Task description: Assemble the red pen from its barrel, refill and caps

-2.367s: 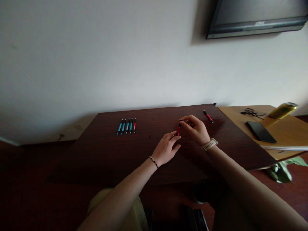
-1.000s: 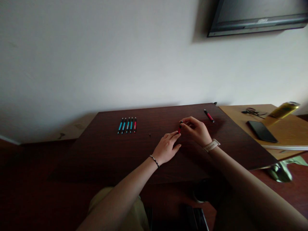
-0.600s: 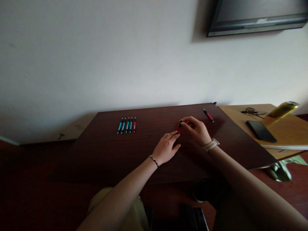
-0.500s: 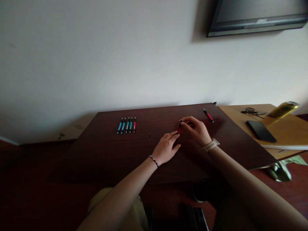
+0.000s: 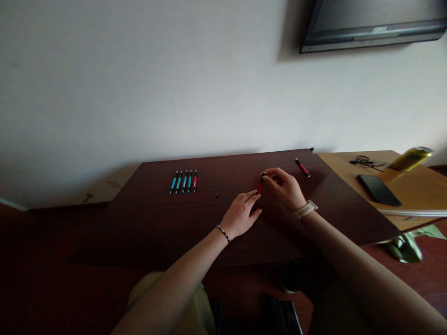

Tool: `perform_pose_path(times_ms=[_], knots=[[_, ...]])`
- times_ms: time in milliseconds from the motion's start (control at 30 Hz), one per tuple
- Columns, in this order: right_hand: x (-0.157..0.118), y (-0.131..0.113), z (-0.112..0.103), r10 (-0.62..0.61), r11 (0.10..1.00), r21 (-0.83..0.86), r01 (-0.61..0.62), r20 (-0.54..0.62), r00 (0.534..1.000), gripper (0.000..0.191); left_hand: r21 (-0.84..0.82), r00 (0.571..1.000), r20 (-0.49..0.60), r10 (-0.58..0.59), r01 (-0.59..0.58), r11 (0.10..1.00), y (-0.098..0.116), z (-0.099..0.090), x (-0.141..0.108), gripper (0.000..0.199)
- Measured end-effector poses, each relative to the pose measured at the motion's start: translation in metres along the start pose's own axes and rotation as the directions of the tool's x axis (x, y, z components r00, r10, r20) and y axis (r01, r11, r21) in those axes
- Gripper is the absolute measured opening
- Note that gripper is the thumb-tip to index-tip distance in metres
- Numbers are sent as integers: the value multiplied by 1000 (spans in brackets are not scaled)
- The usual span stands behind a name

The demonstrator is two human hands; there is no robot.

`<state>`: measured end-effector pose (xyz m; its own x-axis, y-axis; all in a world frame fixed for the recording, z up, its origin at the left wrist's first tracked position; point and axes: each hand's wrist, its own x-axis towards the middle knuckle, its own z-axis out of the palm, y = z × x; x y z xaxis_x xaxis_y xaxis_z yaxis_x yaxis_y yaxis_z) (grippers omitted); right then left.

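A red and black pen [image 5: 259, 186] is on the dark table between my hands, its upper end partly covered by fingers. My right hand [image 5: 284, 187] pinches that black end between thumb and fingertips. Stretched out low over the tabletop, my left hand [image 5: 240, 214] touches the pen's lower red end with its fingertips, the thumb held apart. To the left lies a tiny dark piece [image 5: 216, 196], too small to name. Farther left, several blue pens [image 5: 184, 182] lie side by side with one red pen [image 5: 195, 181] at the row's right end.
Another red pen [image 5: 302, 167] lies near the table's far right corner. On the adjoining light wood surface [image 5: 426, 186] are a black phone [image 5: 379, 190], a dark cable [image 5: 366, 162] and a yellow can [image 5: 409, 159]. A screen [image 5: 377, 28] hangs on the wall above the table [image 5: 157, 223].
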<state>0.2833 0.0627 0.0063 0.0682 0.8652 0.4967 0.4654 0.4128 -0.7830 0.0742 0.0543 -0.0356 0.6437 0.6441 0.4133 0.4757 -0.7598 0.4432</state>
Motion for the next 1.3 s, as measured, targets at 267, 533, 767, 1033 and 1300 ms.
perform_pose_path(times_ms=[267,533,767,1033,1300], knots=[[-1,0,0,-4,1000,13,4,5,1000,25,-7,1000,1,-5,5,1000,0,0,0,46],[-1,-3,0,1,1000,12,-1,12,1000,24,-8,1000,0,4,-4,1000,1,0,1,46],[-1,1,0,24,1000,10,-24,30,999,26,-13,1000,4,-4,4,1000,2,-1,2,46],[-2,4,1,21,1000,16,-21,28,999,25,-165,994,-81,-76,62,984,-2,1,6,31],[-2,5,2,16,1000,12,-17,31,999,28,-356,965,-48,-259,226,907,-8,16,39,27]])
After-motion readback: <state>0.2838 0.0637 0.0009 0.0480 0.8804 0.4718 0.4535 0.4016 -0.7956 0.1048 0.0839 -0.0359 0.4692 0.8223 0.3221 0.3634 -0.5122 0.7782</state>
